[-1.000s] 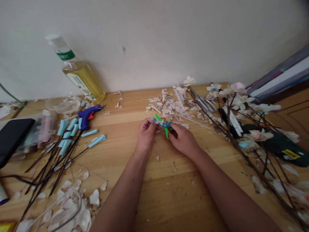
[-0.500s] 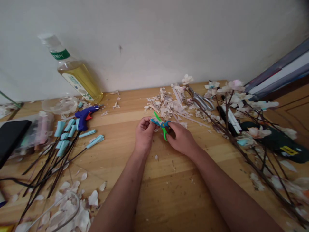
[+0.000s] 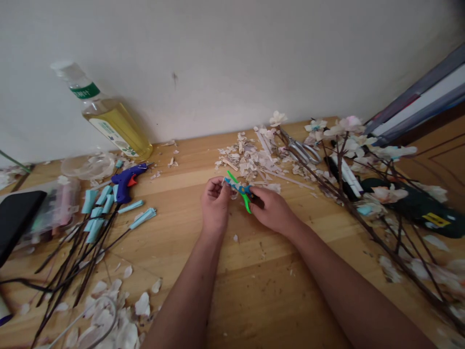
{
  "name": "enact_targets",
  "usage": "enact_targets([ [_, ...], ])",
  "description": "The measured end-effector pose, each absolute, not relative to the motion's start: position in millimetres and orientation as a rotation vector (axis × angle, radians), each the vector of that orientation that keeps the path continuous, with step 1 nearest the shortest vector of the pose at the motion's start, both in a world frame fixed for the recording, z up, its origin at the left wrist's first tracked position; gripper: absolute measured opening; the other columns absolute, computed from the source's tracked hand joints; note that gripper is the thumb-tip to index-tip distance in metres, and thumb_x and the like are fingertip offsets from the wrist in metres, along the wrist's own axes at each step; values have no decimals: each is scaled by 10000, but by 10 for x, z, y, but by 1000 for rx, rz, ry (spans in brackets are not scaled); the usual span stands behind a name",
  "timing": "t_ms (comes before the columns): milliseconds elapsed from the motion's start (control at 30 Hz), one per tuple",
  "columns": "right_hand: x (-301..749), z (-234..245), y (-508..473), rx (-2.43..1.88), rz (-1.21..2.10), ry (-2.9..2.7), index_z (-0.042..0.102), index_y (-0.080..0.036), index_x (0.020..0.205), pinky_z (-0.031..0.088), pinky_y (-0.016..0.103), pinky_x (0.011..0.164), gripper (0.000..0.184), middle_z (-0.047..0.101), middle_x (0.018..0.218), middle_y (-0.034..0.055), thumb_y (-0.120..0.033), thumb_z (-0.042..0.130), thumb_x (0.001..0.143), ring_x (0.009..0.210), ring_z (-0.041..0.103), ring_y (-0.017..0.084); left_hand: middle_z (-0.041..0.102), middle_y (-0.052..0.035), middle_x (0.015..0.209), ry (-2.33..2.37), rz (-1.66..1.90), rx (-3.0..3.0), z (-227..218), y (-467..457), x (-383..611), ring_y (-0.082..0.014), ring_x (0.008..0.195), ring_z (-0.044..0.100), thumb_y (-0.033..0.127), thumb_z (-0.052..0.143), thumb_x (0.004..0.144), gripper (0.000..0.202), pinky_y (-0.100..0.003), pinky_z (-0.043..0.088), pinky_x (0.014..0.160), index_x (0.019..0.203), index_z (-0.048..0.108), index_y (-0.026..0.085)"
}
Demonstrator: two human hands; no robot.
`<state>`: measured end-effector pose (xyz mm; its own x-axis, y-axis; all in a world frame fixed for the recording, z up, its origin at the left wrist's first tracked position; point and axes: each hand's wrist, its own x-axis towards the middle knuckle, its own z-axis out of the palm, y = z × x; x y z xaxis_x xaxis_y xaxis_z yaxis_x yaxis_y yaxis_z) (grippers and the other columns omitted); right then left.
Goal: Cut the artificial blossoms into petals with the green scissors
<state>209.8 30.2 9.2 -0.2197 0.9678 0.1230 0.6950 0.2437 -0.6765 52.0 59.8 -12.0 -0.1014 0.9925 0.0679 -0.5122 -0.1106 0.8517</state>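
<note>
In the middle of the table my right hand grips a pair of scissors with bright green and blue parts, its fingers at the handles. The blades point up and left toward my left hand. That hand is closed in a pinch, thumb against fingers, right by the blade tips. A small pale piece, petal-like, shows between the blades and my left fingertips, mostly hidden. Just beyond both hands lies a heap of pale paper-like scraps.
A blue glue gun lies left, beside dark stems with light-blue tips. An oil bottle stands by the wall. Loose petals lie front left. A blossom branch and metal pliers-like tool are on the right.
The view has shifted slightly. The scissors' blades look a little closer together than before. Both hands keep nearly the same place and hold.
</note>
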Motion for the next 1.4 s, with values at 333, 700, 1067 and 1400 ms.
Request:
enact_targets([
  [333,2078,86,303,-1479,667,-1992,607,-197,939,407,307,719,126,653,879,60,-197,566,820,794,569,202,592,34,650,777,1502,753,-119,584,549,-76,578,532,342,801,776,216,-198,455,606,810,650,192],
  [700,2086,91,300,-1487,676,-1994,592,-204,910,402,296,701,88,645,863,47,-195,571,825,775,558,188,556,43,615,731,1468,705,-83,592,539,-77,572,522,366,820,748,265,-212,436,604,758,625,187],
  [1067,2161,117,304,-1476,684,-2055,549,-215,878,390,286,690,41,605,850,33,-193,552,844,759,528,177,546,40,608,735,1369,717,-13,599,479,-80,569,495,382,837,715,283,-226,416,608,748,631,190],
  [1400,2185,109,306,-1498,573,-2096,528,-217,871,376,279,681,53,599,869,36,-184,555,841,755,521,174,611,19,682,725,1285,726,-7,625,404,-79,598,516,358,860,680,282,-213,409,597,757,658,176],
])
